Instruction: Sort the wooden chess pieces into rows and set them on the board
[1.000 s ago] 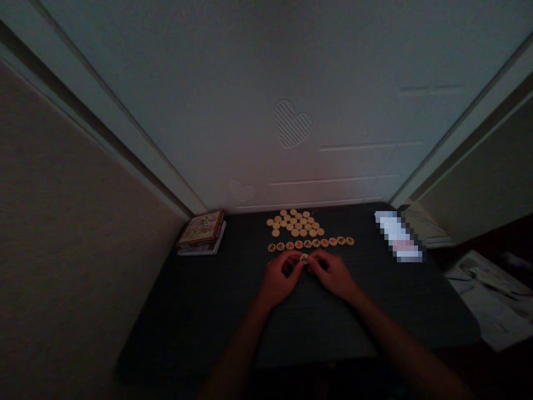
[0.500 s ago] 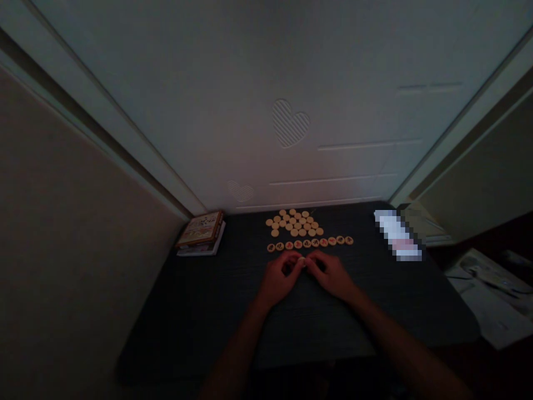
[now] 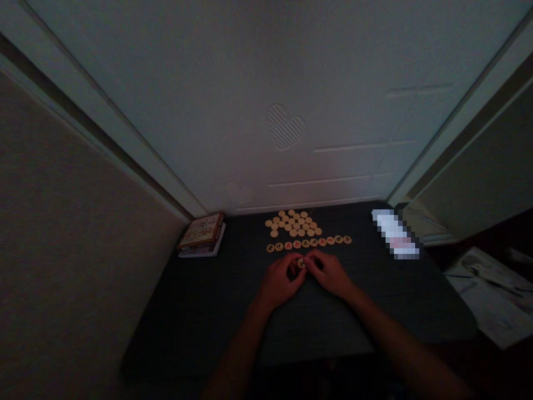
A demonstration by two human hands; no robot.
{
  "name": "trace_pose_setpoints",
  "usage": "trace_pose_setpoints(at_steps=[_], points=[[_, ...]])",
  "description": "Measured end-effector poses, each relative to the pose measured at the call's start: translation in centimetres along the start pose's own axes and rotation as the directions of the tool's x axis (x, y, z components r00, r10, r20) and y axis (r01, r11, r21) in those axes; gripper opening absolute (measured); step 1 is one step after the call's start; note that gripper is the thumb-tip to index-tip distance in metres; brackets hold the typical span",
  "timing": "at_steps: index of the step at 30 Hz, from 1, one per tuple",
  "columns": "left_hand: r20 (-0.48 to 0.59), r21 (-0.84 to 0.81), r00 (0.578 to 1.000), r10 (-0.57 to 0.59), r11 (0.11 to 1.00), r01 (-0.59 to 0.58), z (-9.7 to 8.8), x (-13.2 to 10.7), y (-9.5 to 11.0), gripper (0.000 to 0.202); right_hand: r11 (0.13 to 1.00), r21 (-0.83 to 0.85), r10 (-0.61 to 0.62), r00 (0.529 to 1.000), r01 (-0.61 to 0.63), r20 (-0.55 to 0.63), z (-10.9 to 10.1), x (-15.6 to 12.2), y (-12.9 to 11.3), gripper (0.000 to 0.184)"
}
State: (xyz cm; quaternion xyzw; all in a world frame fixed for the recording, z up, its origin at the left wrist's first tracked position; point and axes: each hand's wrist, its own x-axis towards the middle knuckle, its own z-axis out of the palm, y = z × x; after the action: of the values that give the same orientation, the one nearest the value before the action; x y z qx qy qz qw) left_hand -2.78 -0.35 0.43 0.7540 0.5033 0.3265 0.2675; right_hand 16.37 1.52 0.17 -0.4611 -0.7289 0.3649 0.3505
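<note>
One round Chinese chess piece (image 3: 302,263) with a dark character on its face is pinched between my two hands, above the near side of the row. My left hand (image 3: 282,281) has its thumb and fingers curled round the piece from the left. From the right, my right hand (image 3: 328,272) grips the same piece with its fingertips. Just beyond the hands lies a row of face-up chess pieces (image 3: 305,243), some with red characters and some with black. Behind that row is a loose cluster of blank-side-up chess pieces (image 3: 295,225).
Stacked books (image 3: 202,232) lie at the left rear of the dark table (image 3: 200,311). A blurred-out flat item (image 3: 395,233) is at the right rear. A white panel (image 3: 200,111) with embossed hearts rises behind the table. White objects (image 3: 495,305) stand beyond the right edge.
The held chess piece has been tilted so that its marked face now shows between my fingers; earlier it was seen nearly edge-on. The row and the cluster stay as they were.
</note>
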Motion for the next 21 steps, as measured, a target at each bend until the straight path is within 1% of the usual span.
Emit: trace_pose_setpoints(at_steps=[5, 8, 10, 13, 16, 19, 21], points=[[-0.003, 0.048, 1.000, 0.007, 0.999, -0.007, 0.3, -0.1, 0.0, 0.026, 1.000, 0.005, -0.002, 1.000, 0.002, 0.003, 0.0, 0.0, 0.1, 0.022], [-0.025, 0.089, 1.000, 0.013, 0.996, -0.011, 0.1, -0.2, -0.3, 0.025, 1.000, 0.007, -0.006, 1.000, 0.006, 0.003, -0.1, 0.0, 0.0, 0.022], [-0.063, 0.142, 0.998, 0.013, 0.990, -0.004, -0.6, -0.4, -0.8, 0.026, 1.000, -0.002, -0.003, 1.000, 0.003, -0.006, -0.1, 0.0, -0.1, 0.023], [-0.146, 0.247, 0.989, 0.002, 0.968, 0.034, -2.1, -1.0, -2.2, 0.029, 1.000, -0.019, 0.003, 1.000, -0.004, -0.015, -0.1, 0.1, 0.0, 0.025], [-0.208, 0.354, 0.978, 0.007, 0.933, 0.068, -3.5, -1.5, -3.6, 0.025, 1.000, -0.018, -0.003, 1.000, 0.003, -0.017, 0.0, 0.1, 0.1, 0.025], [-0.246, 0.419, 0.969, -0.006, 0.901, 0.111, -4.0, -1.6, -4.3, 0.022, 1.000, -0.012, -0.001, 1.000, 0.001, -0.018, 0.1, 0.1, 0.2, 0.026], [-0.274, 0.418, 0.961, -0.028, 0.897, 0.146, -3.9, -1.6, -4.4, 0.025, 1.000, -0.011, 0.001, 1.000, -0.001, -0.021, 0.1, 0.1, 0.2, 0.026]])
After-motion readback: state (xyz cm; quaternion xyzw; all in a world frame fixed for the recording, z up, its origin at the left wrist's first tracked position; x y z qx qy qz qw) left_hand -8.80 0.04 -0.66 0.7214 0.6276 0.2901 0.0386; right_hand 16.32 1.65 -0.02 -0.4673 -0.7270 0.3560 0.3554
